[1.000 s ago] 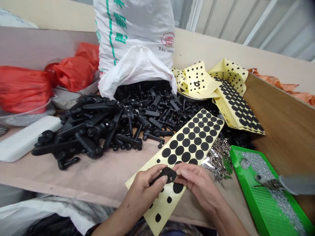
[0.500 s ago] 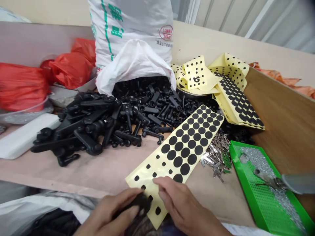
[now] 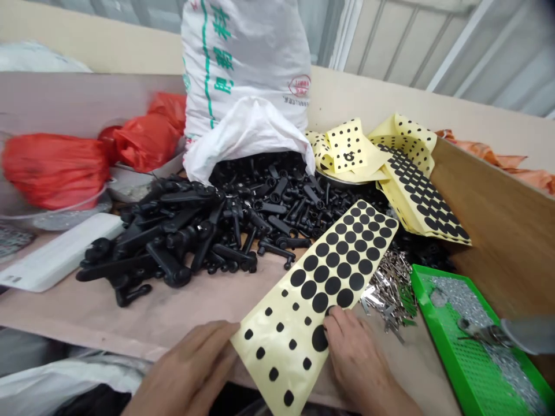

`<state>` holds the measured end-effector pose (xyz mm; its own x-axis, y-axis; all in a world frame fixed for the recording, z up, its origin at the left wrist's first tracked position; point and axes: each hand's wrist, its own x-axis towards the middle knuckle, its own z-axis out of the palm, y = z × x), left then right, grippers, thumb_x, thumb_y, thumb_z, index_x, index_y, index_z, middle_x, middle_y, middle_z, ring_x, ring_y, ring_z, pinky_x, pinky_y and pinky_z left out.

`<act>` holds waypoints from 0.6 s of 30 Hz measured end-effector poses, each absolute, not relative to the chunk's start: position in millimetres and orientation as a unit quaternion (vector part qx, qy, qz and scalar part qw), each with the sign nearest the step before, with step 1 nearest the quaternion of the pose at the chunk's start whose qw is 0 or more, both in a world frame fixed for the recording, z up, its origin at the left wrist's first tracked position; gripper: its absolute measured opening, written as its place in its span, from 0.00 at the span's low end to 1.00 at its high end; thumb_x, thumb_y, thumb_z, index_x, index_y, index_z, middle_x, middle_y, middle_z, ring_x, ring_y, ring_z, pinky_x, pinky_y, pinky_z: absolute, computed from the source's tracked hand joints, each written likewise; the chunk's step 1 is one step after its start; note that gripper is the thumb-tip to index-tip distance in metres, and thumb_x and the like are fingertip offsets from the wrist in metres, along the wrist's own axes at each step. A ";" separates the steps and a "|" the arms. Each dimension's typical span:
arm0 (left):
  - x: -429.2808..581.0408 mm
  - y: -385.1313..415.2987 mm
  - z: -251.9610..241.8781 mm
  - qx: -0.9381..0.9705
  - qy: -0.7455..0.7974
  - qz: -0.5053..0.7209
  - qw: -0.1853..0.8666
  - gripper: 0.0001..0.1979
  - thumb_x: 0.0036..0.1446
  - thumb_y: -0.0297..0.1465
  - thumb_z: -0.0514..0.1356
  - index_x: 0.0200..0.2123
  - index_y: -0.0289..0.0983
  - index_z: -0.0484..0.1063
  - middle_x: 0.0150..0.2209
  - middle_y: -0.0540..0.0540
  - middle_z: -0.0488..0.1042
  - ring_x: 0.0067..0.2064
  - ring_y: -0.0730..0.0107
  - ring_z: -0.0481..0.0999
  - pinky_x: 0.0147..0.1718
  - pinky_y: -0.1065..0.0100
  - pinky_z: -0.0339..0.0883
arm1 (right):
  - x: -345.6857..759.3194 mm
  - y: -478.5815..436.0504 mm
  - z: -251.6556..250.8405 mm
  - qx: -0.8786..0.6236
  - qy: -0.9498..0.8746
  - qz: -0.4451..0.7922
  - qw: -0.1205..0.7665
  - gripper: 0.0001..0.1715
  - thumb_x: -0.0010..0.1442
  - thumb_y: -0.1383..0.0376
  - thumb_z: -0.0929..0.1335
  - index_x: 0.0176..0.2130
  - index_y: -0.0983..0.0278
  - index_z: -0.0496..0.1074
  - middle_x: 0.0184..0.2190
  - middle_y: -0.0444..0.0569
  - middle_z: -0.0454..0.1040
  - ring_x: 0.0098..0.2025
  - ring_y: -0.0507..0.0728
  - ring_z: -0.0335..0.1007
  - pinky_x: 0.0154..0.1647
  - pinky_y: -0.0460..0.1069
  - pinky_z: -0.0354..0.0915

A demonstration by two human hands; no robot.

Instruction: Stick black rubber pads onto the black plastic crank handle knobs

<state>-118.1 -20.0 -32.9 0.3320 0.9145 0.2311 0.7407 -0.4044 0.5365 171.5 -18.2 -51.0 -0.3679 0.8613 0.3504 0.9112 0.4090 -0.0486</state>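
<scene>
A pale yellow sticker sheet [image 3: 299, 323] with rows of black round stickers slants over the near table edge. Its near part bears only small black dots. The fingers of my left hand [image 3: 195, 367] are drawn together at the sheet's left corner; its thumb is hidden. My right hand [image 3: 358, 358] has bent fingers pressed at the sheet's right edge, touching the lowest black round sticker [image 3: 319, 338] and partly covering the one above it. Whether that sticker is lifted is unclear. Beyond my left hand lies a heap of black crank-shaped plastic parts [image 3: 169, 263].
A white woven sack [image 3: 247, 63] spills black parts. To the right are metal clips [image 3: 388, 283], a green tray [image 3: 446, 346] of small silvery pieces with a tool across it, and more sticker sheets [image 3: 416, 173]. Red bags [image 3: 56, 170] and a white block [image 3: 65, 251] sit left.
The dark part held in my left hand is out of view, and that hand is now at the sheet's corner. My right hand has shifted right to the round stickers. The camera view has tilted up slightly.
</scene>
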 end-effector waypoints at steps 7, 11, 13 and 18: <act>-45.3 55.8 -6.4 0.842 0.518 0.131 0.074 0.14 0.61 0.26 0.47 0.45 0.37 0.69 0.44 0.42 0.74 0.45 0.60 0.73 0.43 0.63 0.69 | 175.3 -15.2 -61.4 -0.543 -0.811 -0.106 0.191 0.12 0.54 0.76 0.59 0.33 0.61 0.64 0.29 0.49 0.70 0.29 0.58 0.62 0.30 0.50 0.53; -15.5 88.3 6.2 0.827 0.556 0.065 0.058 0.13 0.62 0.29 0.48 0.42 0.37 0.71 0.34 0.42 0.76 0.37 0.59 0.76 0.35 0.63 0.69 | 175.2 -15.5 -63.3 -0.536 -0.817 -0.119 0.179 0.13 0.54 0.76 0.61 0.36 0.62 0.65 0.30 0.49 0.71 0.30 0.58 0.62 0.30 0.50 0.53; -4.2 98.0 7.0 0.820 0.568 0.054 0.058 0.14 0.62 0.32 0.48 0.38 0.37 0.72 0.31 0.41 0.76 0.35 0.57 0.77 0.32 0.64 0.68 | 173.9 -16.4 -60.8 -0.545 -0.812 -0.111 0.179 0.11 0.53 0.77 0.61 0.31 0.62 0.65 0.28 0.48 0.70 0.29 0.58 0.61 0.30 0.50 0.52; 3.4 103.0 5.8 0.802 0.592 0.042 0.066 0.17 0.62 0.36 0.46 0.34 0.36 0.72 0.31 0.39 0.76 0.36 0.55 0.77 0.30 0.64 0.65 | 171.0 -19.3 -52.7 -0.547 -0.811 -0.089 0.185 0.11 0.56 0.76 0.60 0.30 0.63 0.66 0.27 0.48 0.68 0.30 0.57 0.61 0.32 0.51 0.52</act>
